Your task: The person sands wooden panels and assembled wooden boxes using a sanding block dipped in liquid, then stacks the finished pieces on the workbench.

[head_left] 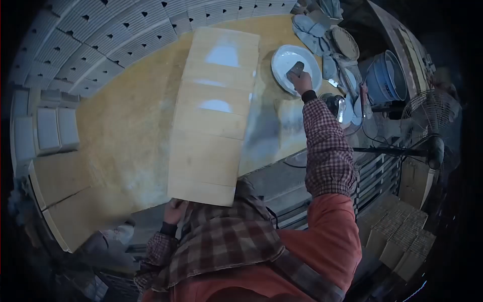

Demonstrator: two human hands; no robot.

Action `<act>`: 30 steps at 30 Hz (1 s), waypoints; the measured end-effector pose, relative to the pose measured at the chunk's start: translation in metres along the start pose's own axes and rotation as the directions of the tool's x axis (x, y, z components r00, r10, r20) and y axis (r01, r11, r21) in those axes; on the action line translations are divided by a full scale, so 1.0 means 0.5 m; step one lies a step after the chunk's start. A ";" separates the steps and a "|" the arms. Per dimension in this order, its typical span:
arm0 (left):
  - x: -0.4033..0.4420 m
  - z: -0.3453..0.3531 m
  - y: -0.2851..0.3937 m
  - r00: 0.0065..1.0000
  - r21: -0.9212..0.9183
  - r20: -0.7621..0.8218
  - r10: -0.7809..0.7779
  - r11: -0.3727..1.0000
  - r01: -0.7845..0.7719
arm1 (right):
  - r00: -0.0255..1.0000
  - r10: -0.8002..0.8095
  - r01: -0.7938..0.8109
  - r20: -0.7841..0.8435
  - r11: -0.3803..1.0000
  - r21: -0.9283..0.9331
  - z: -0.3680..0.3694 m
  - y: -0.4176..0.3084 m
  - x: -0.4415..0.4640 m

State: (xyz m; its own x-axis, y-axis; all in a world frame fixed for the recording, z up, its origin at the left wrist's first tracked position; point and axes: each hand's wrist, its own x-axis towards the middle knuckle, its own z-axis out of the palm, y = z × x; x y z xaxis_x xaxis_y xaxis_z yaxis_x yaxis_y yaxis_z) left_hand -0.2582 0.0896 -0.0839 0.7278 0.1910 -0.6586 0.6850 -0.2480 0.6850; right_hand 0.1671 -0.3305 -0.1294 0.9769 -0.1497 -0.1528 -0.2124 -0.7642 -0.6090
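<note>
As the hub is mid-view, start at nine o'clock: smooth white blocks [50, 126] at the left end of the tan table [121, 131]. Ridged pale stacks [100, 38] with dark notches curve along the far side, ten to twelve. At eight, two tan slabs [70, 201] side by side, partly blurred. Left hand [174, 212] at half past seven, at the near end of the pale panels [206, 156] — fingers partly hidden under there, can't tell if spread or pinching. The panels form one long strip, twelve down to about seven, cross seams visible, near end past the table edge by the plaid garment [221, 234]; glossy light patches on the far part. Right hand [301, 82] just past one o'clock, arm reaching out, fingers closed around a dark block [296, 69] — block is over the white bowl [279, 60], inside its rim outline; contact with the bowl unclear. Blue-grey cloth [311, 30] just beyond the bowl, at one; blue bucket [380, 78] at two; wire fan [432, 113] between two and three; stacked pieces [400, 229] at four.
</note>
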 end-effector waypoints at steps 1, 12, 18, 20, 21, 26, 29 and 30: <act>0.002 0.005 -0.006 0.999 -0.041 -0.045 -0.004 0.999 0.002 | 0.996 -0.082 0.081 -0.019 0.996 -0.025 0.005 -0.002 0.008; 0.041 0.014 -0.023 0.959 0.317 -0.164 0.231 0.933 -0.171 | 0.948 0.026 -0.009 0.316 0.998 -0.055 0.006 -0.037 0.060; 0.078 -0.006 -0.022 0.931 0.468 -0.152 0.331 0.854 -0.227 | 0.992 0.000 -0.053 0.125 0.906 0.420 -0.029 -0.012 0.044; 0.100 -0.014 -0.026 0.955 -0.080 -0.067 0.289 0.952 -0.294 | 0.996 0.067 -0.021 -0.053 0.791 0.612 -0.035 -0.074 0.007; 0.089 -0.037 0.039 0.957 0.389 -0.057 0.283 0.889 -0.240 | 0.996 0.044 0.022 -0.082 0.747 0.664 -0.039 -0.120 -0.022; 0.132 -0.046 0.034 0.981 0.374 0.125 0.150 0.908 -0.187 | 0.976 -0.220 0.150 0.005 0.682 0.716 -0.010 -0.316 -0.120; 0.136 -0.057 0.070 0.979 0.406 0.197 0.052 0.904 -0.129 | 0.953 -0.286 0.136 0.094 0.688 0.712 0.065 -0.391 -0.170; 0.142 -0.016 0.000 0.949 -0.064 0.200 0.243 0.970 -0.235 | 0.946 -0.312 0.139 0.092 0.643 0.753 0.065 -0.410 -0.174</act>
State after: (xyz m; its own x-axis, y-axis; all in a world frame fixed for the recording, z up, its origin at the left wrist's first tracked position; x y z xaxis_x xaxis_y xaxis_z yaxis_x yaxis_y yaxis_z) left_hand -0.2064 0.1106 -0.1282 0.8508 -0.0687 -0.5211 0.4956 -0.2248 0.8389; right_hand 0.1246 -0.1406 -0.0166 0.9877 0.1540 -0.0261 -0.0203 -0.0392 -0.9990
